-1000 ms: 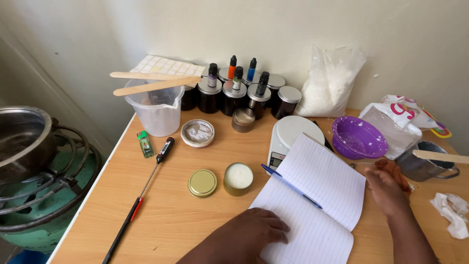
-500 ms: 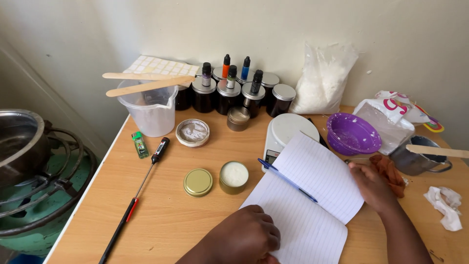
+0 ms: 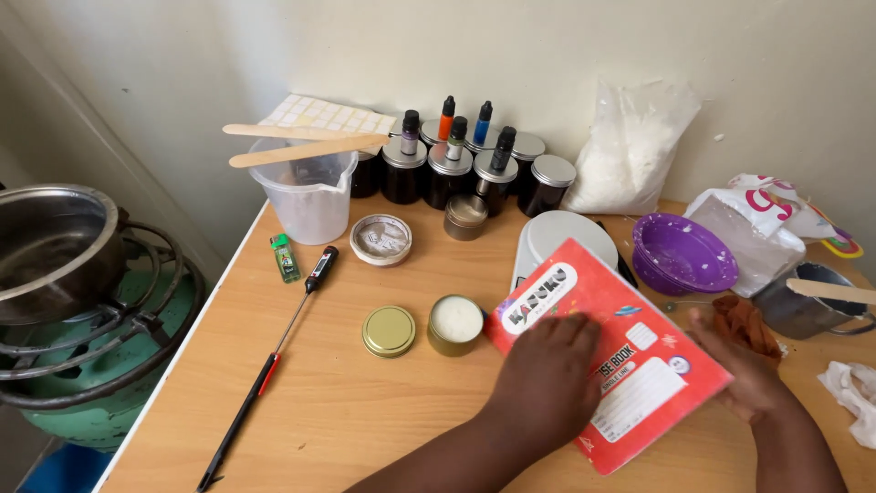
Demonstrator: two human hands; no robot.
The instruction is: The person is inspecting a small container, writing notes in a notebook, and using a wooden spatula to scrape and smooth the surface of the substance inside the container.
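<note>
A closed red exercise book (image 3: 630, 365) is being pressed flat on the wooden table (image 3: 347, 402) by the spread left hand (image 3: 547, 365); its right edge is being gripped by the right hand (image 3: 744, 370), beside an open gold tin (image 3: 455, 324)

Soft even daylight — faint shadows, sharp focus, slight edge distortion.

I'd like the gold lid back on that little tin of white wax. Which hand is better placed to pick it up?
Probably the left. The left hand rests on the red notebook, close beside the tin and gold lid. The right hand is at the notebook's far edge.
</note>
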